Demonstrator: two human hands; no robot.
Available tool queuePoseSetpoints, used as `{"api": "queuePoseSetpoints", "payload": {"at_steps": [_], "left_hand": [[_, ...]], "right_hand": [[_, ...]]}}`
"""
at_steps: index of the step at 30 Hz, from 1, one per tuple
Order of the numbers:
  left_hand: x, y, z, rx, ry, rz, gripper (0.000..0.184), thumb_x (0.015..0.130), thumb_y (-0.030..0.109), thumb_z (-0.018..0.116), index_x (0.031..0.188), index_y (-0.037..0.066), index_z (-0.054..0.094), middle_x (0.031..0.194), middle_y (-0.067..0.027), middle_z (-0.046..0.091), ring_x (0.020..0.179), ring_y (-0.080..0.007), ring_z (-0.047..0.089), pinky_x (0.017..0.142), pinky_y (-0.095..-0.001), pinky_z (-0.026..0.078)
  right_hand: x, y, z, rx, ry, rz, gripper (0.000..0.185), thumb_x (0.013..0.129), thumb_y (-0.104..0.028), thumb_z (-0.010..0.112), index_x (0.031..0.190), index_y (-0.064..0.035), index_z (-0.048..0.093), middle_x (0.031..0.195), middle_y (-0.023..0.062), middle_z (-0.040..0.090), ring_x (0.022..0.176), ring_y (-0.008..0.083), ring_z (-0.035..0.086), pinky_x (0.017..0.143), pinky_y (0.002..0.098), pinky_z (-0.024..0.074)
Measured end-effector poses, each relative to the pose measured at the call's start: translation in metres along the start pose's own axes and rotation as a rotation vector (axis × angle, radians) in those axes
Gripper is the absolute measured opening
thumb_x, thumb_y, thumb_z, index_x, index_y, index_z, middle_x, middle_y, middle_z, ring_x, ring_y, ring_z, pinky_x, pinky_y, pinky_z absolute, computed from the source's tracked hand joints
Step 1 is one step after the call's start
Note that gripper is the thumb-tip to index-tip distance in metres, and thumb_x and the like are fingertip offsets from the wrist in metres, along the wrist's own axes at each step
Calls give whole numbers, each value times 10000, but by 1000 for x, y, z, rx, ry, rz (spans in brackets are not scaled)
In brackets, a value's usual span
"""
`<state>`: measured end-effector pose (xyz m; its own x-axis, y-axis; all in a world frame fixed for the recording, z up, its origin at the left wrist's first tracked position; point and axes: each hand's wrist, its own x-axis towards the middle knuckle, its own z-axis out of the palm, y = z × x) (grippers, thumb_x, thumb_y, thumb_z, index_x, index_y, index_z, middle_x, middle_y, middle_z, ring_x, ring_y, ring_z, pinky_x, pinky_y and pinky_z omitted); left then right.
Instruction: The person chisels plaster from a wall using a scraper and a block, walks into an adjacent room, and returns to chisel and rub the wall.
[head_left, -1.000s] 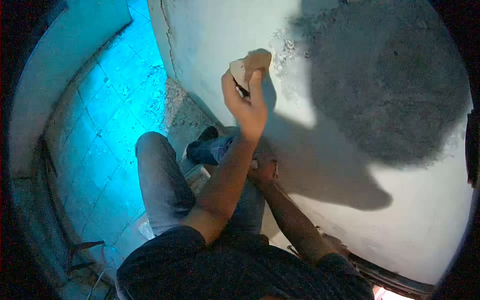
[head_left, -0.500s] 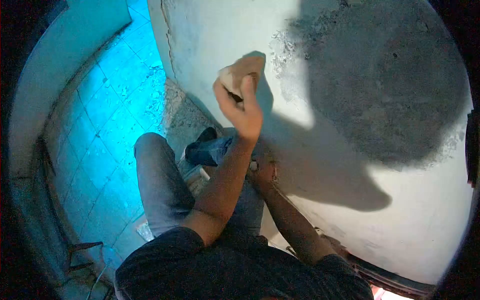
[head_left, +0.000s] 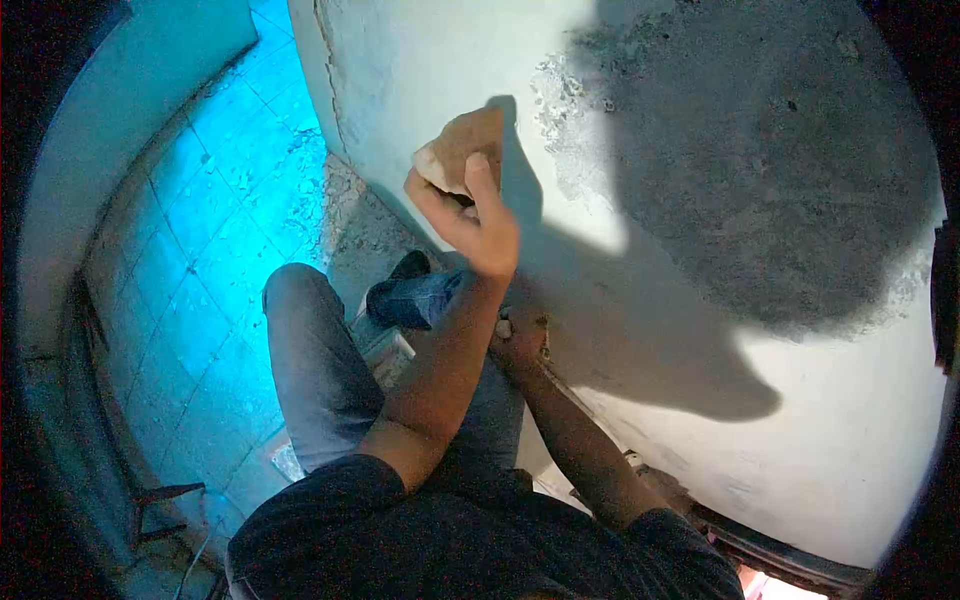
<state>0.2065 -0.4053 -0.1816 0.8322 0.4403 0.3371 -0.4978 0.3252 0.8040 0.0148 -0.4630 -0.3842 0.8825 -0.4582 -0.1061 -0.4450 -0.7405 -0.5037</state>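
My left hand (head_left: 470, 215) is raised in front of the wall (head_left: 450, 60), thumb and fingers closed on a brown piece (head_left: 468, 140) with a pale edge, which looks like folded sandpaper or a sponge. The piece is at or close to the white wall surface; contact cannot be told. Lower down, my right hand (head_left: 523, 345) is closed beside my leg, near the wall. Something small and whitish shows at its fingers, too small to name. A large rough grey patch (head_left: 770, 180) covers the wall to the right of both hands.
My knees (head_left: 300, 320) are bent below my arms. Crumbled debris (head_left: 360, 225) lies along the wall base, on a blue-lit tiled floor (head_left: 200, 260). A pale object (head_left: 392, 355) is between my legs. At the lower left stand dark thin legs (head_left: 165, 495) and a cable.
My left hand has moved left and slightly down with the brown piece, which has tilted. My right hand has stayed nearly in place. The view has shifted slightly.
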Motion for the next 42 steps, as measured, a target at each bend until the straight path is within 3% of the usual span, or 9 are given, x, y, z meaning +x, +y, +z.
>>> {"api": "queuePoseSetpoints", "payload": {"at_steps": [3,6,8,12,24,33,36,38,42], "left_hand": [[1,-7,-4,73,-111,-63,336,927,184,570,1152,-30,442,1014,-112,505,926,-155,486,819,-295,405],[-1,-2,-2,-116,48,-70,311,925,164,562,1127,-41,444,1003,-123,509,943,-177,496,856,-315,403],[-6,-13,-2,-53,-22,-76,314,925,162,562,1130,-42,440,1008,-124,509,941,-177,497,856,-314,403],[-5,-14,-6,-63,-36,-74,327,928,157,557,1146,-42,418,1031,-132,507,942,-183,502,857,-313,407],[-3,-13,-18,94,-134,12,323,930,176,556,1139,-33,426,991,-115,510,911,-181,492,821,-323,410],[-9,-12,-7,-119,60,8,270,925,143,555,1101,-41,464,994,-135,520,894,-183,510,771,-304,429],[-8,-8,-16,38,-122,-2,276,927,170,560,1083,-39,468,966,-115,504,851,-165,493,750,-297,422],[-3,-9,-12,48,-181,-41,280,927,177,560,1080,-40,468,966,-112,495,841,-162,487,749,-298,421],[-14,-21,-6,52,-107,-12,299,932,184,549,1097,-40,439,966,-121,495,878,-174,492,784,-318,413]], "right_hand": [[-2,21,19,161,49,-220,423,713,-238,722,1097,-111,600,1045,133,640,955,336,604,807,432,476],[3,-6,-9,290,-199,251,485,722,-492,702,883,-40,634,808,147,636,737,304,613,652,438,472],[1,1,-3,-89,9,-2,452,743,-475,700,861,-43,636,737,128,637,649,310,610,594,445,462],[5,11,2,-4,59,-99,465,743,-468,706,883,-30,633,741,148,642,643,319,612,580,454,451],[-5,-22,-23,-103,-16,-9,499,756,-417,694,1066,-32,623,934,200,652,914,353,623,782,456,485],[0,2,-2,18,44,10,549,767,-496,645,1054,-28,641,895,193,638,865,351,608,819,497,450],[-3,15,13,130,-93,172,585,754,-535,648,1058,-35,643,912,197,633,906,371,592,860,538,413],[0,-4,-6,-231,6,25,555,757,-532,649,1043,-56,655,944,208,624,951,382,570,878,556,388],[-7,-6,-8,-137,21,-78,525,755,-510,654,1022,-58,658,974,215,619,984,377,561,878,539,392]]}}
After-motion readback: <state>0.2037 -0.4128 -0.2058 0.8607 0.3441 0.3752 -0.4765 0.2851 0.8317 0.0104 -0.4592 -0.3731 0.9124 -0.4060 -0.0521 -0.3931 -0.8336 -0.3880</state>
